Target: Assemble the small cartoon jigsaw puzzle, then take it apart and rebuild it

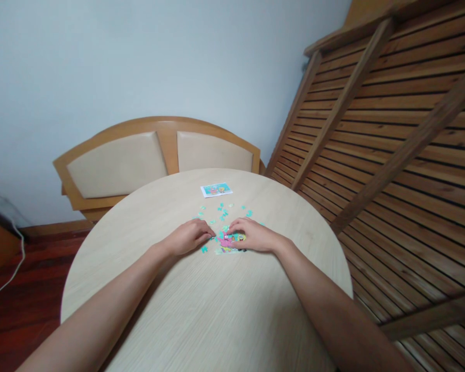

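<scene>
A: What are the fingers doing?
B: The left hand's (pixel 194 236) thumb and fingertips are drawn together at the table; I can't tell whether a piece is between them. The right hand's (pixel 256 234) thumb and fingers are parted, curved over the joined puzzle section (pixel 232 250).
A: So where's the puzzle, exactly?
B: The section lies under the right fingers and just beside the left fingertips: flat, pink, yellow and green, partly covered by that hand. Loose pieces (pixel 249 213), small, knobbed and mostly turquoise, scatter just beyond both hands, with a few near the left fingers.
A: Anything farther out?
B: A flat picture card (pixel 217 190) with a white border, beyond the loose pieces. Past it, behind the table edge, a curved wooden headboard (pixel 166 150) with smooth cream panels. Off the right hand's side leans a slatted wooden frame (pixel 372 129), its grain showing.
A: And room to move?
B: The round table (pixel 201 310), pale and finely streaked, gives bare surface toward the body and outside each hand. Its far rim curves beyond the card, close to the headboard.
</scene>
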Motion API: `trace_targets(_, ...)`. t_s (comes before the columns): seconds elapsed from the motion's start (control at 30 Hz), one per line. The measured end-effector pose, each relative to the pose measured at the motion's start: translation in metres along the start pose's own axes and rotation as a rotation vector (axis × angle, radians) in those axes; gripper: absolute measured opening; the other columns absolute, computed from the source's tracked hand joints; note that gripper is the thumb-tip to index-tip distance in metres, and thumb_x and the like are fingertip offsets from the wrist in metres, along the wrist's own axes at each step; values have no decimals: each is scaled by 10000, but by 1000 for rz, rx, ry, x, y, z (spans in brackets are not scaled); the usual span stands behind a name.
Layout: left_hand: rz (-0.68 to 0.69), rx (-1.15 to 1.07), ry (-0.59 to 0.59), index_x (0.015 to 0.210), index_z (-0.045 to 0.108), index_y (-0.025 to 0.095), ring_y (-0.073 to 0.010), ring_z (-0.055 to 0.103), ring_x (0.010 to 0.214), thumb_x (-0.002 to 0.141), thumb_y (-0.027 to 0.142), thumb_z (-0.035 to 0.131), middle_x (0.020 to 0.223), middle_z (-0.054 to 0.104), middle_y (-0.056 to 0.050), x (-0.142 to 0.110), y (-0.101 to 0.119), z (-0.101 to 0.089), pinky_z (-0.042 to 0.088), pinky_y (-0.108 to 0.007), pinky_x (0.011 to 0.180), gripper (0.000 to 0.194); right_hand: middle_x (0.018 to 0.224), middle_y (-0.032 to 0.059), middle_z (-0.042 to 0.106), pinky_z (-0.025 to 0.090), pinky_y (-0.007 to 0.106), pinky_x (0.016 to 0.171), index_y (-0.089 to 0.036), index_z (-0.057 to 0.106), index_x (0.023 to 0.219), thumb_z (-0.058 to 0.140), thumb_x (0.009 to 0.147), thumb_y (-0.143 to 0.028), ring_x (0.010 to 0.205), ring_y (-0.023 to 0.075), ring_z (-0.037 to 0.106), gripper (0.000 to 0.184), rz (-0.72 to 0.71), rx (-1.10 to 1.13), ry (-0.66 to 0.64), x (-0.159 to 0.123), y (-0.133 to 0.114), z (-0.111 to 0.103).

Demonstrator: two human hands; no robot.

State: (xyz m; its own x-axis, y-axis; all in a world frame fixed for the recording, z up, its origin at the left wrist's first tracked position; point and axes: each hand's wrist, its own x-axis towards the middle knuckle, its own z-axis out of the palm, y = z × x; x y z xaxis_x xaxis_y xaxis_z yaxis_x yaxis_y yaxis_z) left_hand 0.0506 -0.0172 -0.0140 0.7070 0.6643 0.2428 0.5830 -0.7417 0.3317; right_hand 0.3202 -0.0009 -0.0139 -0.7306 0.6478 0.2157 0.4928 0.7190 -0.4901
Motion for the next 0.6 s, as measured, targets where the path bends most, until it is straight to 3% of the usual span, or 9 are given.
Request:
trace_targets(0.2, -131, 62, 40, 1023, 748, 214, -215, 648, 961, 935, 256, 527, 1001, 746, -57, -7, -16, -10, 481, -336, 902, 242, 1079, 78, 723, 471, 343, 948, -192, 743, 1072, 709, 851, -379, 1031, 230, 644, 292, 18, 10, 18, -2, 5, -9)
trace_targets(0.37, -275, 95, 73, 1064, 732, 196, -228, 645, 1003, 893, 301, 551, 1095, 712, -83, -14, -29, -18, 484, -345, 929, 271, 1105, 113, 720, 487, 355, 938, -154, 736, 1071, 642, 829, -151, 1009, 226, 656, 260, 209, -49, 145, -14, 25, -26)
trace_targets(0.5, -344, 92, 29, 1090, 720, 170, -229, 652, 945, 868, 350, 561, 1092, 705, -106, -18, -36, -21, 501, -335, 870, 326, 1086, 106, 731, 509, 334, 881, -146, 739, 1065, 682, 772, -145, 951, 220, 664, 298, 359, -52, 163, -26, 50, -36)
trace_targets(0.6, -370, 65, 27, 1088, 715, 186, -217, 659, 914, 856, 337, 556, 1071, 718, -87, -21, -45, -22, 501, -317, 830, 319, 1007, 89, 750, 511, 324, 842, -147, 753, 1027, 671, 803, -193, 879, 207, 668, 243, 419, -44, 139, -31, 62, -38)
